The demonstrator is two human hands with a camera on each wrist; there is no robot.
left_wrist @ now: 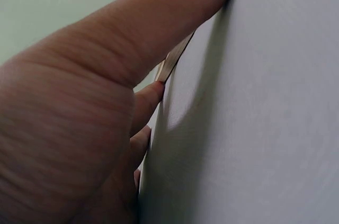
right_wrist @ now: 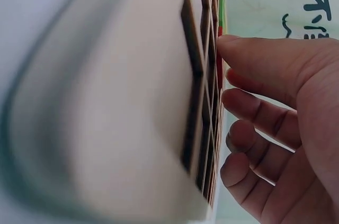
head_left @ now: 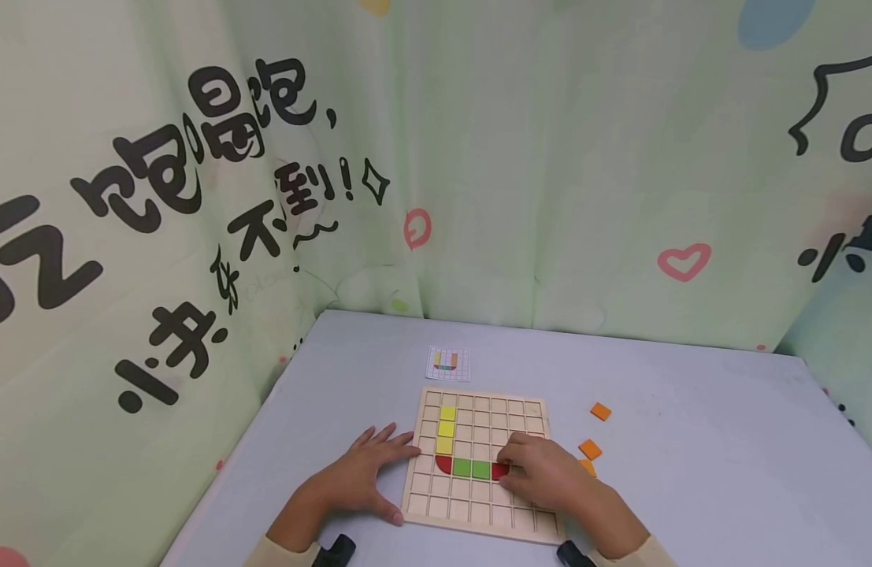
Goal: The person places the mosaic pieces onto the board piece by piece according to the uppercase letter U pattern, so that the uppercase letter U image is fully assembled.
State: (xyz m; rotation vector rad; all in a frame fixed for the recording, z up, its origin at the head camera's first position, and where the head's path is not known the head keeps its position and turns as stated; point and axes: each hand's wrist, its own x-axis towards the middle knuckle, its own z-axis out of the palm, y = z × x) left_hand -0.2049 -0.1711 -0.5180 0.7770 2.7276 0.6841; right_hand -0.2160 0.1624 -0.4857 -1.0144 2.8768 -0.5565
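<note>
A wooden grid board (head_left: 471,512) lies on the table, holding a column of yellow square tiles (head_left: 446,429), a red rounded-corner tile (head_left: 444,465) and two green square tiles (head_left: 471,468). Right of the green tiles, my right hand (head_left: 545,471) pinches a second red tile (head_left: 499,471) at its cell; the fingers partly cover it. In the right wrist view, the thumb (right_wrist: 265,57) touches that red tile (right_wrist: 220,54) and the other fingers are curled. My left hand (head_left: 368,472) rests at the board's left edge, fingers spread; its thumb (left_wrist: 159,20) lies by the board's near-left corner.
Several orange square tiles (head_left: 601,411) lie on the white table (head_left: 705,465) to the right of the board, one partly behind my right hand. Beyond the board is a small pattern card (head_left: 447,364) showing a coloured U shape. A printed curtain (head_left: 478,157) hangs behind the table.
</note>
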